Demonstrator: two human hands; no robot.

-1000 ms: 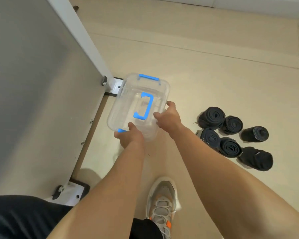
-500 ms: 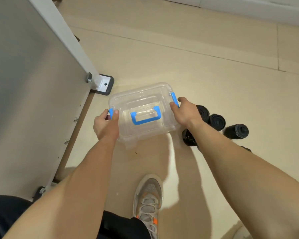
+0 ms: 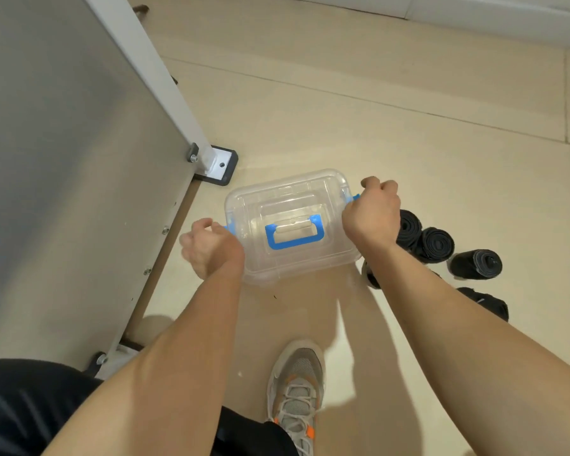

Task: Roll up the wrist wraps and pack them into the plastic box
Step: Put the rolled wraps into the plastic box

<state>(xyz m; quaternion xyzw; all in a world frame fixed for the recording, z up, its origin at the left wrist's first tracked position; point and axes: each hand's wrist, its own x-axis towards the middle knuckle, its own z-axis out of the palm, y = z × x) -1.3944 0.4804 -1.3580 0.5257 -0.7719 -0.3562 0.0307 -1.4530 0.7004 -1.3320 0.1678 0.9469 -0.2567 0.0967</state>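
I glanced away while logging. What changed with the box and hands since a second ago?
The plastic box was turned crosswise and brought from the table foot toward the rolled wraps. The left hand and right hand shifted from its near end to grip its blue side latches. Lid closed, wraps unmoved.

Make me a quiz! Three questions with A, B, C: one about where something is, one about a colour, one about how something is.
1. Where are the rolled wrist wraps? A on a shelf; B on the floor right of the plastic box; C inside the box.
2. What colour is the box's handle? A red; B green; C blue.
3. How is the lid? A on the box; B lying on the floor; C held overhead.
Answers: 1 B, black rolls lie on the floor by the right hand; 2 C, the handle is blue; 3 A, the lid sits on the box.
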